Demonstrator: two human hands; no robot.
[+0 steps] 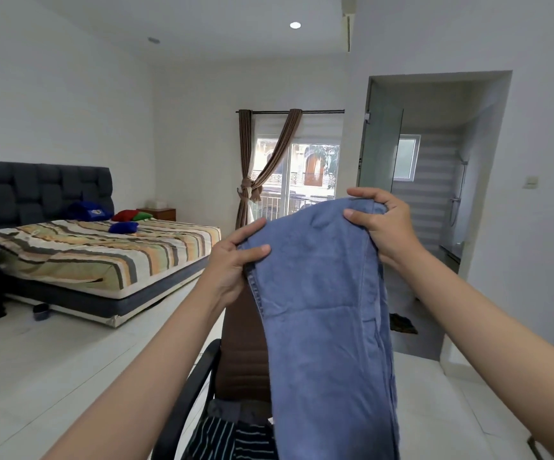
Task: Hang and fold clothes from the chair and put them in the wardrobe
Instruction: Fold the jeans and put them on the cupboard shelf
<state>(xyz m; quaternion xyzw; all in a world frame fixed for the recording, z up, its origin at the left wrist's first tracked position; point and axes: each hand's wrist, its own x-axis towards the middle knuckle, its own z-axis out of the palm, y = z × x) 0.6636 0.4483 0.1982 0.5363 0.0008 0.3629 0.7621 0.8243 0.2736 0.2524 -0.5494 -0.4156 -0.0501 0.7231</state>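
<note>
White-walled bedroom with a striped bed (103, 254) at left and a curtained window (295, 167) behind. Both hands hold up blue jeans (322, 310): left hand (232, 263) and right hand (382, 220) each pinch an upper edge. Hanging denim hides most of a brown chair (239, 353), whose seat holds striped clothes (232, 439).

Pretty lived-in bedroom: a bed with a striped yellow-grey cover (103, 250) sits against a dark tufted headboard (43, 190), with red, green and blue cushions (126, 222) on top. Brown curtains knotted together (252, 180) hang by the window (299, 174), and a glass bathroom door (380, 151) stands open on the right.
</note>
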